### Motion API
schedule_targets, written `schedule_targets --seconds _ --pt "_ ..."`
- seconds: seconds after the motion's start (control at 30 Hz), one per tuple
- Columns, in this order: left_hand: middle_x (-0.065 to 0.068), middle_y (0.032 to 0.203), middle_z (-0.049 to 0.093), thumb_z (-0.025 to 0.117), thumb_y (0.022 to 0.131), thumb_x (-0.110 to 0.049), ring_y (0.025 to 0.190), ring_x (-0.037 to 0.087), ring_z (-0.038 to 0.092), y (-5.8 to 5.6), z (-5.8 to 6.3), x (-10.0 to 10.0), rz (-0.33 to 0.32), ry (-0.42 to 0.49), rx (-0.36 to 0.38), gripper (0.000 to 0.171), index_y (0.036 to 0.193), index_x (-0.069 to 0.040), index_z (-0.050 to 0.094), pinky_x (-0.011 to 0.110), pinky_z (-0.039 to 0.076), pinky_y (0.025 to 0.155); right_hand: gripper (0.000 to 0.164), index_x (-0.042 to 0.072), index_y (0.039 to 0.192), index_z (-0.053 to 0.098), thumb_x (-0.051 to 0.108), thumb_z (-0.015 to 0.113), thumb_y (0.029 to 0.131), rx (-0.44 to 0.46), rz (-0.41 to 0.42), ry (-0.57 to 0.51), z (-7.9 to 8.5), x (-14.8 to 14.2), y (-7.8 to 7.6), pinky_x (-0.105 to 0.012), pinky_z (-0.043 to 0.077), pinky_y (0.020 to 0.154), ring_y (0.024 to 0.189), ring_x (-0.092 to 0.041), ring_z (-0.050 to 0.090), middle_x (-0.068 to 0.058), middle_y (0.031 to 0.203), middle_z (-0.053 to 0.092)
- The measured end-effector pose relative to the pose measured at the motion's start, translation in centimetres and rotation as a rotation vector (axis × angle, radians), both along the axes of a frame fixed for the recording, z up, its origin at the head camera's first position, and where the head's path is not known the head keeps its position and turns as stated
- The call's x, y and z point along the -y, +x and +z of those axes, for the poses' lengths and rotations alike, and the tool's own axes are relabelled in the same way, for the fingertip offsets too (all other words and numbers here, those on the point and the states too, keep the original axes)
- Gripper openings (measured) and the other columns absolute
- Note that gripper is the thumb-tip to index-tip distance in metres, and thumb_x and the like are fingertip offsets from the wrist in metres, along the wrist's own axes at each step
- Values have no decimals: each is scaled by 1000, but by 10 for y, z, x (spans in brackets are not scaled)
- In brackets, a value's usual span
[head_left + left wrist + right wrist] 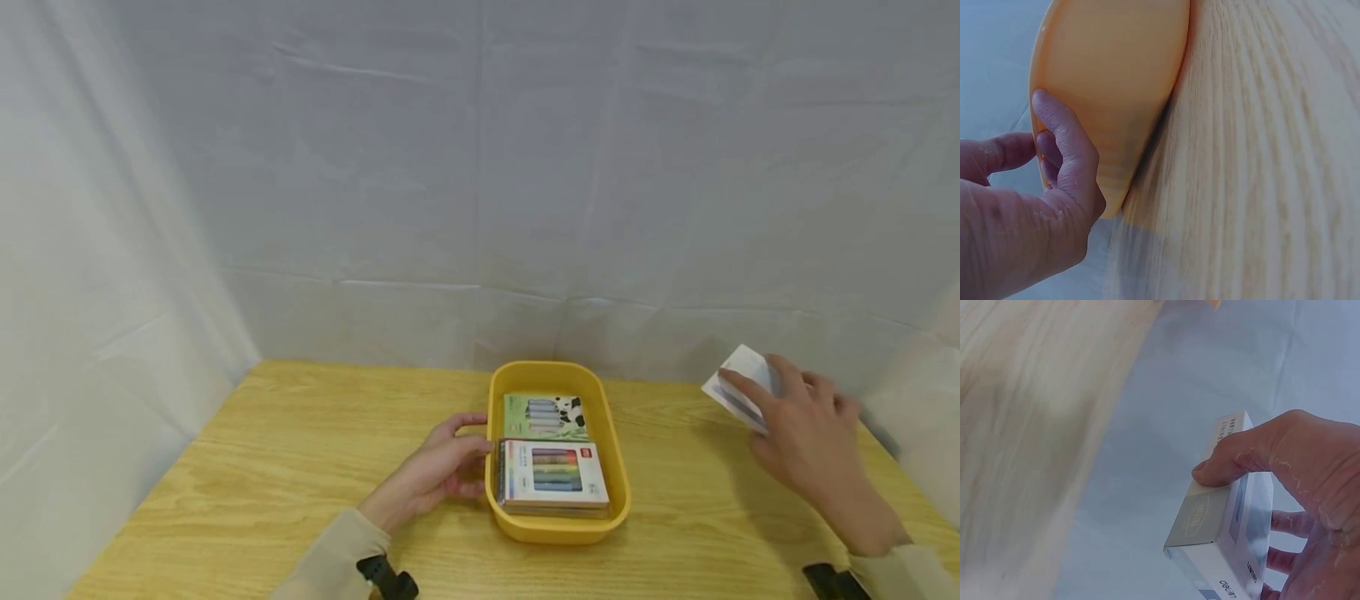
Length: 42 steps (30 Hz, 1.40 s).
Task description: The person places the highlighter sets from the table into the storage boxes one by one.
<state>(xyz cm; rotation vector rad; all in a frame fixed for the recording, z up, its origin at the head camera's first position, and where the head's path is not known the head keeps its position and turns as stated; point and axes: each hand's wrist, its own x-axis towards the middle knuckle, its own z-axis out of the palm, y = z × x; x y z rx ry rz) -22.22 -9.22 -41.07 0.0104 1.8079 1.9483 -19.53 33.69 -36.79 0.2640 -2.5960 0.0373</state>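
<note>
A yellow plastic storage bin (617, 467) stands on the table. My left hand (442, 471) is at its left side, thumb and fingers pinching the rim, as the left wrist view shows at the bin wall (1116, 69). Inside lie a green marker box with a panda picture (570, 425) and, nearer me, a white box of colourful markers (592, 475) on top of other packs. Off to the right, my right hand (806, 429) holds a small white and grey carton (1200, 515) above the table, thumb on one face and fingers on the opposite side.
The wooden table (315, 450) ends at a pale sheet (480, 167) hanging behind it. More sheeting hangs on the left (90, 292) and right. The bin's far end is close to the table's back edge.
</note>
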Motion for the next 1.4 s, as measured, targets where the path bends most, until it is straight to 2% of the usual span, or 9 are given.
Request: schedule_targets --seconds 0.13,0.3,0.63,0.83,1.23,1.4 --pt "21 134 57 59 98 -18 98 21 62 0 0 0 -5 2 -3 57 150 -8 36 28 59 67 76 28 141 55 3 67 70 -12 23 14 6 11 1 -80 34 77 115 -66 42 -31 147 40" --pt "20 133 58 59 98 -18 97 21 62 0 2 -1 -1 1 2 56 149 -9 37 27 58 66 76 28 141 55 4 70 70 -42 58 35 13 26 2 -80 36 80 115 -63 44 -31 147 41" --pt "21 133 58 59 98 -17 95 21 62 1 3 -1 4 -3 0 56 149 -8 37 27 58 65 78 28 139 59 3 79 68 -68 138 80 21 50 1 -80 39 81 114 -59 48 -28 148 42" --pt "21 134 57 59 98 -18 97 22 62 2 3 -1 2 -12 -2 57 149 -9 37 28 58 66 77 29 138 60 2 81 68 -72 190 96 23 65 -2 -74 41 81 114 -54 48 -26 147 43" --pt "20 133 58 60 97 -17 97 21 62 2 2 -2 6 7 13 57 149 -9 37 28 58 65 78 30 139 61 3 83 69 -49 266 105 28 91 -7 -71 44 82 115 -51 50 -25 148 45" --pt "21 135 57 59 98 -18 98 22 62 3 2 0 4 -5 1 57 149 -8 37 28 58 66 76 33 140 61 4 82 73 19 284 83 30 104 -12 -70 43 85 117 -50 49 -22 150 43"
